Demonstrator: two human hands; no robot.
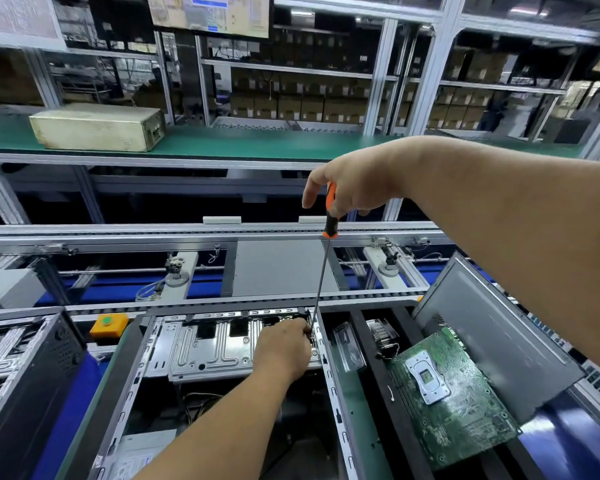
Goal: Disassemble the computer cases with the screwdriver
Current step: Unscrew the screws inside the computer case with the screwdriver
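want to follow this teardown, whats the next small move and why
Probably turn the long orange-and-black screwdriver: the right hand grips its handle, and the left hand steadies the tip at the open metal computer case's rear corner, seemingly on a screw.

An orange and black handle is seen on the long thin steel-shafted screwdriver (pixel 329 216), with a bright silver shaft below it. Bare silver-grey metal, stamped with raised channel patterns, is shown inside the open black-framed computer case (pixel 201 344) at near centre. A dark green surface, dotted with fine pale solder points and carrying a silver square socket plate, is displayed by the flat green circuit board (pixel 454 400) at near right. Plain matt grey is worn by the tilted sheet-metal side panel (pixel 496 337) beside it. A green dot is set on the small orange button box (pixel 108 323) at left. Pale yellowed beige is seen on the old rectangular metal case (pixel 97 126) on the far green shelf (pixel 257 143).
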